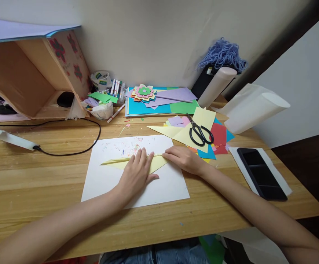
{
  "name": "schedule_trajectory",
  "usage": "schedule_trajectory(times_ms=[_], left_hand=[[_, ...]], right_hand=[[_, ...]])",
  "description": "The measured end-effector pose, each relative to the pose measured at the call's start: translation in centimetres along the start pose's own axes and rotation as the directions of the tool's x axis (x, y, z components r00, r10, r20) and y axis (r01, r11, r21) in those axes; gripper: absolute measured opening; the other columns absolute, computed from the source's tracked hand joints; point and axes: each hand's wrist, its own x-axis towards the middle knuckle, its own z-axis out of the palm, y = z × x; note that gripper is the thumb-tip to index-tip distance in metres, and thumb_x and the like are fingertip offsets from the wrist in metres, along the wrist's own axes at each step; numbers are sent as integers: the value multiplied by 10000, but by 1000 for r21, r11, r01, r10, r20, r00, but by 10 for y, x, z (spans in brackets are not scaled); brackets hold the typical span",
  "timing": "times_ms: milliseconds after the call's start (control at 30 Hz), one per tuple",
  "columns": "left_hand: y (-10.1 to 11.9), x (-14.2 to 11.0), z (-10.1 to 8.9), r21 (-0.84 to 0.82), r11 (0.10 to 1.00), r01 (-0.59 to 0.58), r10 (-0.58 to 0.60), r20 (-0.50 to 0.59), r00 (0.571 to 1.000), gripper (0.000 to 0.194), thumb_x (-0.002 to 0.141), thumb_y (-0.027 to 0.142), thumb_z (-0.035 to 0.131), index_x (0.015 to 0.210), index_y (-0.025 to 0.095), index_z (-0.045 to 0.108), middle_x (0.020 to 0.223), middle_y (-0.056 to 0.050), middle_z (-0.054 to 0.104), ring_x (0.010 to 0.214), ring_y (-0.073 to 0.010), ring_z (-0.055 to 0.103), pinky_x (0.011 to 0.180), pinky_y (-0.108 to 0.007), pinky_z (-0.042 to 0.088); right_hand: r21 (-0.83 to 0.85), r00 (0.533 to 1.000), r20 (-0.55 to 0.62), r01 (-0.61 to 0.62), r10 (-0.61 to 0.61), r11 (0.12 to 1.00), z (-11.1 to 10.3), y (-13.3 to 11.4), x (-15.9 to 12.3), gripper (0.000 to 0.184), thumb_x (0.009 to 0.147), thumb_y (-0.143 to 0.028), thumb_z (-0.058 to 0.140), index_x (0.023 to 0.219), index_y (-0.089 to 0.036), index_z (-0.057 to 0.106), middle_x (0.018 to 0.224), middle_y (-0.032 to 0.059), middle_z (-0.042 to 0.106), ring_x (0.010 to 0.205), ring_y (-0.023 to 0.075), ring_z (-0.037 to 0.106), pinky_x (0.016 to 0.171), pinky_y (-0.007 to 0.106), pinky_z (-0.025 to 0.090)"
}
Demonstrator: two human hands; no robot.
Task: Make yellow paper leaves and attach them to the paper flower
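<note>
A folded piece of pale yellow paper (115, 162) lies on a white sheet (100, 187) that has coloured marks near its top. My left hand (137, 168) rests flat across the middle of the yellow paper, fingers stretched out and thumb apart. At the paper's right end, my right hand (185, 158) has its fingers together on the folded upper edge. Part of the fold is hidden under my left hand. Black-handled scissors (196, 135) lie beyond my right hand, on yellow paper pieces.
Coloured paper scraps (218, 137) surround the scissors. A phone (261, 172) lies at right, near a paper roll (254, 106). Behind are a layered paper flower (143, 92) and markers (116, 88). At left stand an open box (68, 69) and a white corded tool (11, 139).
</note>
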Motion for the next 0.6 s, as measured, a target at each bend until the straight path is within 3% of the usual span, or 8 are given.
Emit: schedule_trajectory(times_ms=[100, 233, 400, 600], left_hand=[[-1, -2, 0, -33, 999, -8, 8, -5, 1000, 817, 782, 642, 372, 1302, 13, 397, 1346, -246, 399, 1230, -343, 382, 978, -437, 360], [-2, -4, 0, -85, 996, -24, 27, 31, 999, 908, 769, 686, 318, 1295, -52, 374, 1213, -231, 511, 1035, -305, 494, 888, -410, 414], [-1, -6, 3, -36, 998, -43, 43, -8, 999, 923, 778, 679, 303, 1291, -87, 360, 1155, -230, 527, 1012, -294, 459, 903, -412, 368], [-1, -5, 3, -31, 999, -43, 43, 3, 999, 887, 795, 677, 240, 1303, -39, 375, 1088, -196, 553, 990, -283, 446, 871, -408, 358]], right_hand=[[-81, 993, -10, 117, -118, 990, 3, 5, 11, 246, 901, -74, 361, 940, -114, 600, 834, 88, 646, 766, 164, 572, 650, 290, 481], [-141, 978, -27, 201, -206, 969, 7, 8, 20, 215, 890, -70, 394, 917, -106, 605, 802, 76, 654, 761, 166, 583, 645, 289, 486], [-142, 986, -8, 162, -164, 977, 5, 9, 14, 228, 903, -81, 380, 979, -112, 592, 828, 76, 660, 799, 166, 593, 650, 289, 493], [-120, 994, -19, 103, -106, 987, -1, 9, 4, 234, 904, -76, 379, 1015, -93, 584, 871, 95, 667, 818, 173, 604, 666, 299, 507]])
